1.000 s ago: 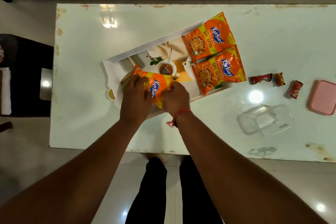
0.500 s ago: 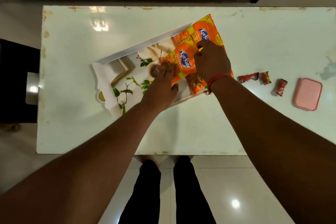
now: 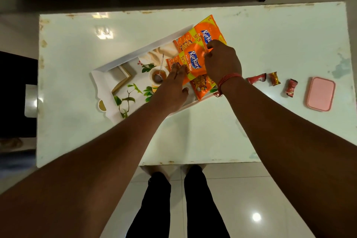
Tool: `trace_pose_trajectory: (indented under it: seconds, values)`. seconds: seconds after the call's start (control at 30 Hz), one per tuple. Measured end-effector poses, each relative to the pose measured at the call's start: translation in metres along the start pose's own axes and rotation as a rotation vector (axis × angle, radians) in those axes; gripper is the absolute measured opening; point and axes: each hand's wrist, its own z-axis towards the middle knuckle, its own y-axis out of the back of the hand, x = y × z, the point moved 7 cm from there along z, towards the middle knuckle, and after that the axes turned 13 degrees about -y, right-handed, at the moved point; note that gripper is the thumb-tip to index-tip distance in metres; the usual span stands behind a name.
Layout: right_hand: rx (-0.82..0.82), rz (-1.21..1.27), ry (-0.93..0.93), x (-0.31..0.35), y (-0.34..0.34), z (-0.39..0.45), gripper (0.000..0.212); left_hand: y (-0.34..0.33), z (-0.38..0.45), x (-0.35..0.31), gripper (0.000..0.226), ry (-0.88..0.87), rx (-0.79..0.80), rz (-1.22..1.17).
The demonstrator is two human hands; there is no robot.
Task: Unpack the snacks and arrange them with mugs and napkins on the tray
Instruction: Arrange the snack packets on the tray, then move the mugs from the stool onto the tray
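We're looking down at a white bench [image 3: 270,44] w/ a white printed tray [image 3: 108,81] set at an angle on it. Three orange snack packets sit at the tray's right end. The top packet [image 3: 190,63] overlaps the other two: the far packet [image 3: 210,29] pokes past the tray's far edge, the near packet [image 3: 202,88] lies under our right wrist.

Left hand [image 3: 172,87] is flat, fingers spread, fingertips pressing the top packet's left end; grip released, not grasping anything. Right hand [image 3: 222,62] has its grip pinched on the top packet's right edge, thumb & fingers closed on the wrapper. A red thread band [image 3: 229,79] circles the right wrist.

The tray's surface print shows leaves, a frame & a cup w/ strainer; we can't tell if any of that is a real object.

Right of the tray, well apart from it, three small red-wrapped sweets [image 3: 274,79] lie in a row on the bench, then a pink lid [image 3: 320,93] just beyond them. Our legs in dark trousers [image 3: 177,205] show below the bench edge.
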Motion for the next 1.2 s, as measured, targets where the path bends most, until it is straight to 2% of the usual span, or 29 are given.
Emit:
trace_pose_trajectory:
  seconds: [0.33,0.47,0.6,0.67,0.77,0.87,0.93,1.07,1.2]
  values:
    - [0.110,0.093,0.101,0.002,-0.003,0.007,0.046,0.000,0.003,-0.006,0.078,0.011,-0.032,-0.085]
    - [0.113,0.057,0.109,0.006,-0.002,0.016,0.049,0.000,0.005,-0.009,0.078,0.021,-0.042,-0.097]
    - [0.056,0.020,0.083,0.004,0.005,0.021,0.048,0.000,0.004,-0.010,0.078,0.022,-0.051,-0.063]
    - [-0.039,0.015,0.112,0.004,0.013,0.013,0.045,0.003,0.000,-0.009,0.077,0.041,-0.079,-0.032]
    - [-0.200,0.019,0.200,0.013,0.019,-0.013,0.041,0.010,-0.008,-0.007,0.076,0.060,-0.125,0.020]
    - [-0.235,-0.012,0.315,0.023,0.001,-0.043,0.039,0.017,-0.022,0.001,0.078,0.093,-0.157,0.038]
    - [-0.244,-0.131,0.381,0.027,-0.019,-0.061,0.038,0.023,-0.033,0.009,0.078,0.102,-0.134,0.150]
    - [-0.100,-0.361,0.401,0.024,-0.061,-0.085,0.055,0.037,-0.063,0.033,0.074,0.141,-0.061,0.396]
    - [0.054,-0.495,0.422,0.032,-0.087,-0.098,0.068,0.062,-0.101,0.063,0.076,0.209,-0.011,0.497]
